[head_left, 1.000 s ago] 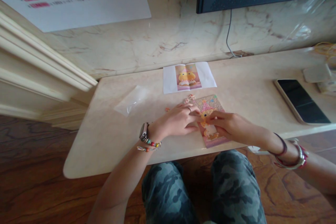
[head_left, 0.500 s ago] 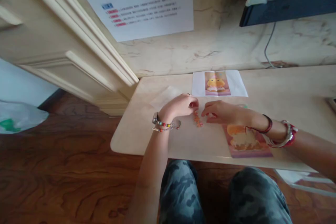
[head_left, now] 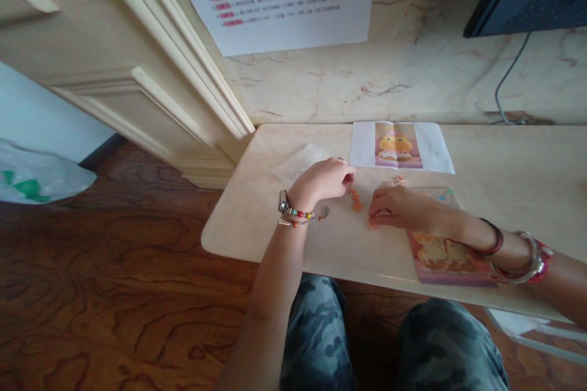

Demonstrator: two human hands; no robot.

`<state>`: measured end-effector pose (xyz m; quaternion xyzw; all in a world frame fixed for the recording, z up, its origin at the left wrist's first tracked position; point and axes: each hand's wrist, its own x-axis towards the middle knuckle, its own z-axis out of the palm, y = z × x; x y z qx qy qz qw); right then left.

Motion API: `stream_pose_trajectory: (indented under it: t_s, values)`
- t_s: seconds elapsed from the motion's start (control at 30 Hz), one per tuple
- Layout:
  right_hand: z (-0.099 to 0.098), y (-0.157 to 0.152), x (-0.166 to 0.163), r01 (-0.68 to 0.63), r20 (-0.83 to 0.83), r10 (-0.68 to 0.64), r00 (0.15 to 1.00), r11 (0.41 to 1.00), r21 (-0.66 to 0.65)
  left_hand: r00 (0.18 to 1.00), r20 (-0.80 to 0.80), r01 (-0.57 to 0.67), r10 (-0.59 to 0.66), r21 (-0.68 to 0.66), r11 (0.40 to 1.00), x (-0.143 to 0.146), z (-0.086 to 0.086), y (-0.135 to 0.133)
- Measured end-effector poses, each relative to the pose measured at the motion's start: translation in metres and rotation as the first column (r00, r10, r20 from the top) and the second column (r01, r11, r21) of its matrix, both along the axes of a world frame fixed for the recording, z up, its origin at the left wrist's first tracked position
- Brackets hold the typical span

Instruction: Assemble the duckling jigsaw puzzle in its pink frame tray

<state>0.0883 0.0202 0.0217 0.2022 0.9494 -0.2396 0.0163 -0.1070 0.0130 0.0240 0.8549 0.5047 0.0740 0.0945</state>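
Note:
My left hand [head_left: 331,178] hangs over the table with its fingers curled together. Whatever is in them, if anything, is hidden. Just below its fingertips lie several small orange jigsaw pieces [head_left: 355,200]. My right hand [head_left: 397,208] is lowered to the tabletop, thumb and fingers pinched on an orange jigsaw piece [head_left: 373,225] that is mostly covered. Under and beside my right forearm lies a partly filled jigsaw puzzle [head_left: 452,266] with orange and pink picture parts. More small pieces [head_left: 397,181] lie just beyond the right hand.
A creased sheet with a printed yellow character [head_left: 397,145] lies at the table's back edge. Left of it rests a clear plastic bag [head_left: 300,159]. The pale table [head_left: 243,214] meets a marbled wall. A dark device [head_left: 541,9] and its cable hang at upper right.
My right hand has moved toward me and down onto an orange piece, away from my left hand. The orange pieces are now apart. The camera view has shifted.

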Motion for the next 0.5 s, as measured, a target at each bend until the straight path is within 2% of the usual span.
stream_pose_trajectory:
  t_s: [0.13,0.2,0.33,0.5]
  values:
    - [-0.006,0.006,-0.005,0.068,-0.099,-0.060,0.993,0.994,0.083,1.000,-0.008,0.007,-0.007,-0.027,1.000,0.002,0.000,0.000]
    - [-0.009,0.008,-0.012,0.049,-0.108,-0.039,0.993,0.994,0.098,1.000,-0.013,0.007,-0.007,-0.038,0.999,0.002,0.000,0.000]
    - [-0.013,0.011,-0.018,-0.012,-0.057,0.016,0.998,0.997,0.074,0.999,-0.030,0.015,-0.016,-0.036,0.999,0.002,0.000,0.001]
    - [-0.004,0.008,-0.004,-0.043,-0.058,0.044,0.997,0.999,0.026,0.999,-0.044,0.022,-0.023,-0.036,0.999,0.002,-0.004,0.002]
